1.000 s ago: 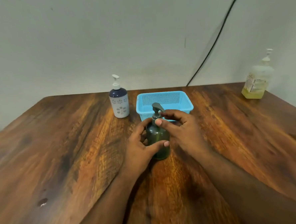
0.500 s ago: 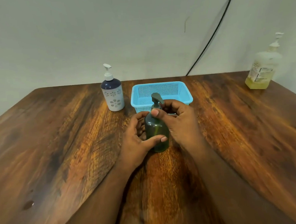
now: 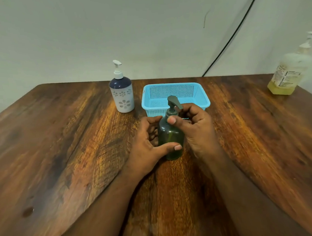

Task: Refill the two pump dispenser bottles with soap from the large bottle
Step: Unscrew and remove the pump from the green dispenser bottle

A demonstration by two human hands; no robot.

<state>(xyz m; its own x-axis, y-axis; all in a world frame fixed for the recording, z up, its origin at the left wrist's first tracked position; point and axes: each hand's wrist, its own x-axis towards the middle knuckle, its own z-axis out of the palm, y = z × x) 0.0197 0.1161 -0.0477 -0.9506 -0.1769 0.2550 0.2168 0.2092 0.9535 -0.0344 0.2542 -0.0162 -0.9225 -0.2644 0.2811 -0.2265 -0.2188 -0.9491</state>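
A dark green pump bottle [image 3: 171, 137] stands upright near the middle of the wooden surface [image 3: 62, 151], just in front of the basket. Its body is translucent and rounded at the shoulder, with a grey-green pump head [image 3: 174, 102] whose spout points toward the right. The left hand [image 3: 147, 145] grips the lower body of this bottle, thumb laid across the front and fingers curled behind it. The right hand [image 3: 194, 128] pinches the collar below the pump, thumb on the near side and fingers curled round the far side.

There are three bottles in all. The second pump dispenser, a white bottle with a navy top [image 3: 121, 94], flower cut-outs and a white pump, stands upright at the far side, just left of the basket and apart from it. The large bottle [image 3: 287, 73], clear with a label and yellowish soap low inside, stands at the far right edge of the surface, well apart from the others and blurred.

One light blue mesh basket [image 3: 175, 96] sits behind the green bottle; the pump head and the right hand hide part of its near rim. A black cable [image 3: 234, 32] runs down the wall [image 3: 73, 31] behind.
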